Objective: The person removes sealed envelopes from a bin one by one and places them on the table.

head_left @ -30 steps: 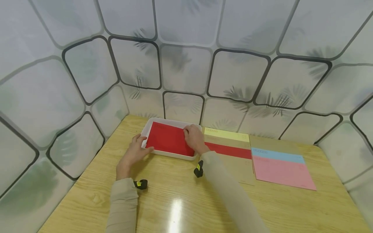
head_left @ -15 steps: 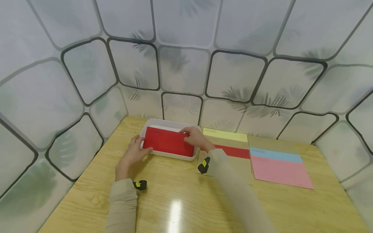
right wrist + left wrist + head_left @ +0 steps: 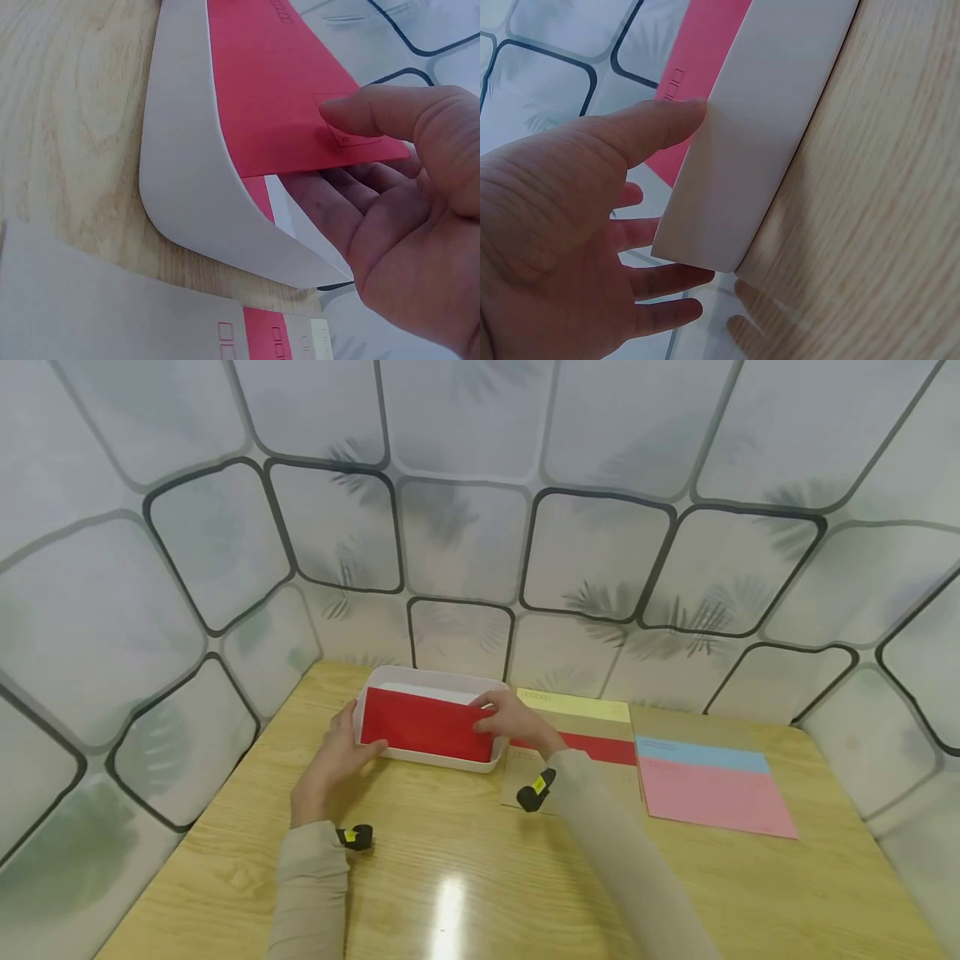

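My right hand (image 3: 513, 718) pinches the right end of a red envelope (image 3: 427, 722), thumb on top and fingers beneath, as the right wrist view shows. The envelope's far edge is lifted, so it stands tilted inside a white tray (image 3: 431, 760). Below its end, more red (image 3: 259, 196) shows within the tray. My left hand (image 3: 333, 764) is at the tray's left front corner; in the left wrist view its thumb (image 3: 671, 124) touches the rim and its fairly straight, spread fingers lie along the end wall.
Right of the tray, overlapping yellow (image 3: 577, 706), red (image 3: 611, 749) and brown envelopes lie on the wooden table (image 3: 405, 860). Farther right are a blue envelope (image 3: 701, 752) and a pink envelope (image 3: 716, 797) over brown ones. A patterned wall (image 3: 465, 543) rises behind the table.
The red envelope, nearly flat in the tray before, has its far edge raised toward me. My right hand has changed from bent over it to pinching its end. My left hand stays at the corner.
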Motion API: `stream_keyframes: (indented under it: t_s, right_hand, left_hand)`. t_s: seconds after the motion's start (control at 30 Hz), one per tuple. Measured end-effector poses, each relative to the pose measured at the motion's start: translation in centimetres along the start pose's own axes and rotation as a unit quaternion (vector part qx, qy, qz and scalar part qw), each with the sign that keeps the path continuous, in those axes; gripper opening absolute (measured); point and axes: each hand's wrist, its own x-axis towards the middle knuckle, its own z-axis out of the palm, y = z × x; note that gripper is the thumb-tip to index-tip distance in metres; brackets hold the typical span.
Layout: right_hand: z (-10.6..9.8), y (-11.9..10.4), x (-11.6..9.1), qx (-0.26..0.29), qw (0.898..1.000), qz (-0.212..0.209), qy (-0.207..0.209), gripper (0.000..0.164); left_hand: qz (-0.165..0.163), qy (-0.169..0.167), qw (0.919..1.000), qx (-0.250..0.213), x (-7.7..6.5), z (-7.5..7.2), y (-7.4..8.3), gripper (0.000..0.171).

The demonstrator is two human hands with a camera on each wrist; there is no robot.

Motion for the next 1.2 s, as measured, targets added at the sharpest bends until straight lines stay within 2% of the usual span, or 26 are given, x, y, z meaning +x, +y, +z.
stream_keyframes:
  t_s: [0.13,0.27,0.47,0.77,0.9,1.03,1.2]
  right_hand:
    - [0.3,0.0,-0.6,-0.021,0.999,0.001,-0.026,0.043]
    - [0.8,0.1,-0.9,-0.028,0.999,0.0,-0.047,0.035]
    - [1.3,-0.2,-1.2,0.001,1.0,-0.014,-0.026,0.027]
    - [1.0,0.8,-1.5,0.097,0.995,-0.027,0.013,0.037]
    - [0.5,1.3,-1.9,0.156,0.987,-0.041,0.01,0.045]
    - [-0.1,1.7,-2.4,0.218,0.974,-0.057,0.009,0.053]
    - [-0.9,2.1,-3.0,0.263,0.963,-0.048,0.017,0.061]
  left_hand:
    - [0.004,0.0,1.0,0.007,-0.1,-0.1,0.0,0.096]
    - [0.003,0.001,1.0,0.005,-0.1,0.0,0.0,0.096]
    - [0.004,-0.002,1.0,0.006,-0.1,0.1,0.0,0.096]
    - [0.006,0.0,0.9999,0.013,-0.1,0.1,0.1,0.094]
    - [0.007,-0.001,0.9999,0.014,-0.1,0.2,0.1,0.094]
    - [0.001,-0.001,1.0,0.005,-0.1,0.2,0.0,0.096]
    - [-0.005,0.001,1.0,-0.002,-0.2,0.1,0.1,0.097]
